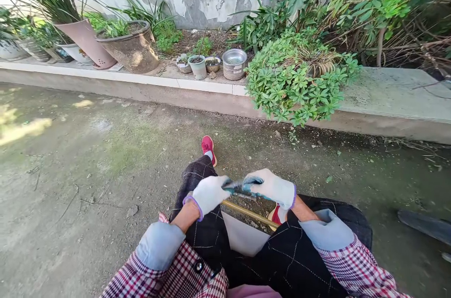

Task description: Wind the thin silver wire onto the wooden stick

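Both my hands wear white work gloves with dark blue-green coated fingers and purple cuffs. My left hand (pixel 210 193) and my right hand (pixel 269 188) meet in front of my knees, fingers curled. They grip the two ends of a short dark grey piece with a shiny metallic edge (pixel 241 188); it is blurred, and I cannot make out its kind. Just below runs a thin yellowish-brown rod (pixel 250 215), slanting down to the right between my legs. A pale grey flat surface (pixel 243 237) shows under the rod, partly hidden by my checked trousers.
A low ledge (pixel 204 85) crosses ahead, bearing a large brown pot (pixel 130 51), a tilted pink pot (pixel 88 44), small pots and a metal pot (pixel 234 70). A bushy green plant (pixel 296 79) overhangs it. At right lies a dark flat blade-like object (pixel 424 226).
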The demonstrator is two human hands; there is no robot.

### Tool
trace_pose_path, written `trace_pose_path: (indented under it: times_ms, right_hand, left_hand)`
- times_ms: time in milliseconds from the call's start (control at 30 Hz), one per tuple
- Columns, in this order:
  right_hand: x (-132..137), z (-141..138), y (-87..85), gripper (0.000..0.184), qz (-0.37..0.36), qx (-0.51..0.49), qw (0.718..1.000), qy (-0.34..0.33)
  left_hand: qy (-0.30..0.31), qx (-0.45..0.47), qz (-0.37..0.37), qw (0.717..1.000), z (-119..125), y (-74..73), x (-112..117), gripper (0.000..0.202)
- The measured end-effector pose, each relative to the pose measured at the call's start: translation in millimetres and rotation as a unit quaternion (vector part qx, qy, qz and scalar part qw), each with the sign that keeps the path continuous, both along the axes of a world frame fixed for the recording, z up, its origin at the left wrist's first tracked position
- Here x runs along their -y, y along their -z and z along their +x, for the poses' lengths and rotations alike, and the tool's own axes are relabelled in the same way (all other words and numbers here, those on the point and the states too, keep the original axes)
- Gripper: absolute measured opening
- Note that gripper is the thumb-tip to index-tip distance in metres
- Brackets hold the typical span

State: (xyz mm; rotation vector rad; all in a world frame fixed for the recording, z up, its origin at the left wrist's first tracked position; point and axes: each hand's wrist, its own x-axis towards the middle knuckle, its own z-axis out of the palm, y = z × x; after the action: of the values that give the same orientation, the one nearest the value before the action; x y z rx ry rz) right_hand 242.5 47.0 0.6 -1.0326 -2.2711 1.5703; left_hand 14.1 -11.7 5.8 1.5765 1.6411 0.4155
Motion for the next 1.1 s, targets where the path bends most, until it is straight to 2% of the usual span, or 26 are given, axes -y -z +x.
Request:
trace_pose_path:
  times_ms: [33, 100, 267, 400, 533, 600, 667, 733, 800, 867, 933, 1000, 1100]
  right_hand:
    - [-1.5, 1.4, 1.8, 0.018, 0.02, 0.012, 1.0, 0.009]
    - [-4.8, 3.1, 6.4, 0.018, 0.041, 0.024, 0.999, 0.025]
    - [-12.3, 0.8, 19.0, 0.019, 0.021, -0.004, 0.996, 0.09]
    - [-12.0, -2.8, 21.8, 0.019, 0.028, 0.007, 0.996, 0.09]
    - [-4.1, -5.6, 16.4, 0.018, 0.015, 0.017, 0.998, 0.052]
    - [0.4, -7.1, 11.9, 0.017, -0.023, 0.015, 0.999, 0.036]
    - [3.9, -8.0, 7.6, 0.016, -0.062, 0.014, 0.998, 0.02]
    - [5.2, -7.5, 5.0, 0.017, -0.083, 0.013, 0.996, 0.003]
    - [3.7, -5.3, 5.7, 0.019, -0.067, 0.015, 0.998, -0.005]
    - [-0.8, -1.8, 10.3, 0.019, -0.014, 0.024, 1.0, -0.001]
    - [-7.2, 1.7, 17.7, 0.019, 0.033, 0.03, 0.999, 0.009]
    - [-14.1, 4.7, 25.1, 0.018, 0.022, 0.02, 0.999, 0.022]
    - [-20.8, 9.0, 30.0, 0.02, -0.045, -0.034, 0.996, 0.074]
  left_hand:
    - [0.032, 0.005, -0.014, 0.999, 5.2, 0.1, 4.3, 0.007]
    - [0.058, 0.025, -0.025, 0.998, 13.7, -1.5, 10.6, 0.007]
    - [0.066, 0.089, -0.03, 0.993, 12.5, -17.2, 8.4, 0.017]
    - [-0.01, 0.202, -0.026, 0.979, 0.7, -27.8, 0.3, 0.018]
    - [-0.137, 0.27, -0.028, 0.953, -6.0, -18.4, -8.4, 0.02]
    - [-0.179, 0.249, 0.0, 0.952, -7.9, -9.5, -12.3, 0.019]
    - [-0.177, 0.186, 0.038, 0.966, -8.7, -1.9, -13.9, 0.016]
    - [-0.13, 0.102, 0.063, 0.984, -6.9, 2.3, -12.1, 0.016]
    - [-0.059, 0.035, 0.06, 0.996, -2.1, 1.9, -7.5, 0.017]
    - [0.001, 0.003, 0.028, 1.0, 4.1, -3.5, -2.3, 0.016]
    - [0.015, 0.016, 0.007, 1.0, 8.2, -12.9, 1.3, 0.016]
    - [-0.017, 0.054, 0.016, 0.998, 8.8, -24.7, 2.3, 0.019]
    - [-0.066, 0.098, 0.048, 0.992, 6.8, -41.7, 1.3, 0.026]
